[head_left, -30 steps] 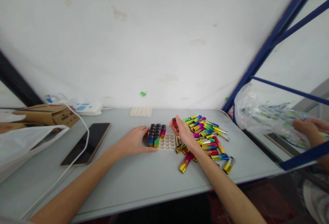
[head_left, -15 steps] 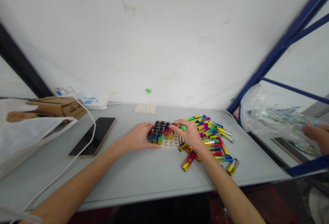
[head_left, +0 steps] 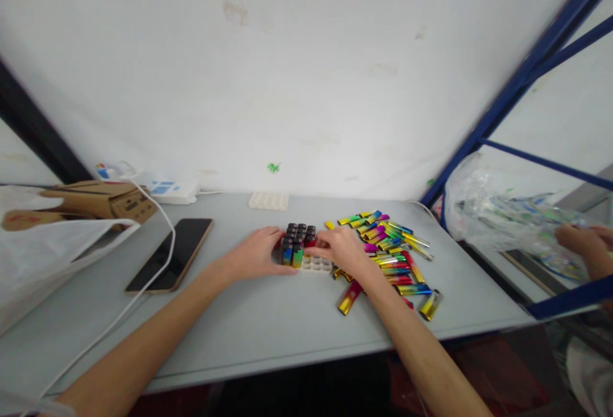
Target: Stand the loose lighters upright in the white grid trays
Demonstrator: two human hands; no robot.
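Upright lighters [head_left: 297, 251] with black tops and shiny coloured bodies stand packed in the left part of a white pocketed tray [head_left: 318, 264]. My left hand [head_left: 261, 252] is closed round the left side of this block, thumb along the front, fingers at the back. At the block's right side my right hand [head_left: 342, 250] is closed, its thumb pointing left above the tray's pockets. A yellow end of a lighter [head_left: 329, 225] sticks out behind its fingers, which hide the rest. Many loose shiny lighters [head_left: 395, 264] lie in a pile right of the tray.
Another white tray [head_left: 268, 200] lies by the wall. On the left are a phone [head_left: 170, 256] under a white cable [head_left: 173, 238], a cardboard box [head_left: 103, 198] and a white plastic bag [head_left: 62, 251]. Beyond the blue frame [head_left: 507, 88], another person's hand [head_left: 582, 238] touches clear plastic [head_left: 498, 212].
My right hand has turned and lowered at the lighters, its thumb now pointing left across the tray. A yellow lighter end now shows behind it. My left hand stays at the block.
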